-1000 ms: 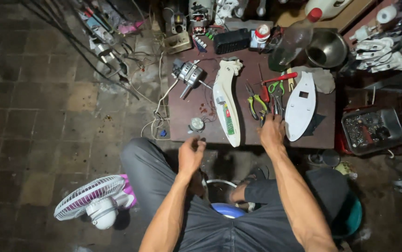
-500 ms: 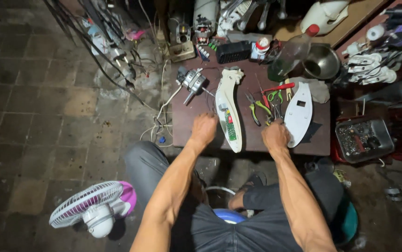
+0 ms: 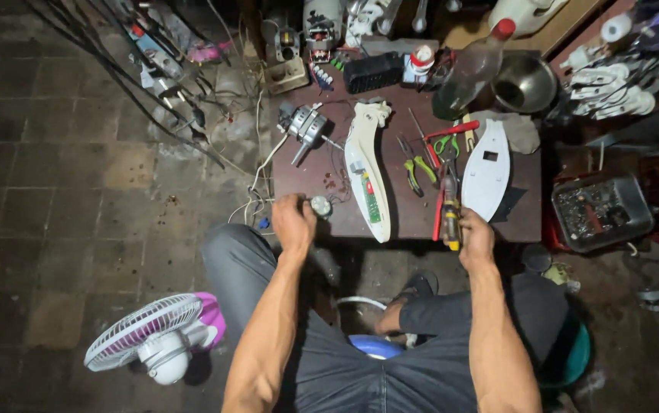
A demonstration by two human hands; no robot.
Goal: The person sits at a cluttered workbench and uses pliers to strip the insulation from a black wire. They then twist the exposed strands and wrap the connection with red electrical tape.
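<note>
The left hand point(image 3: 293, 222) rests at the near edge of the low brown table point(image 3: 414, 222), fingers curled shut beside a small round metal part point(image 3: 320, 205); whether it pinches that part cannot be told. The right hand point(image 3: 476, 239) is closed around a yellow-and-black screwdriver point(image 3: 450, 218) at the table's front edge, next to red-handled pliers point(image 3: 438, 216). Between the hands lies a long white fan housing point(image 3: 366, 168) with a green circuit board point(image 3: 371, 200). A small motor point(image 3: 304, 126) sits farther back.
</note>
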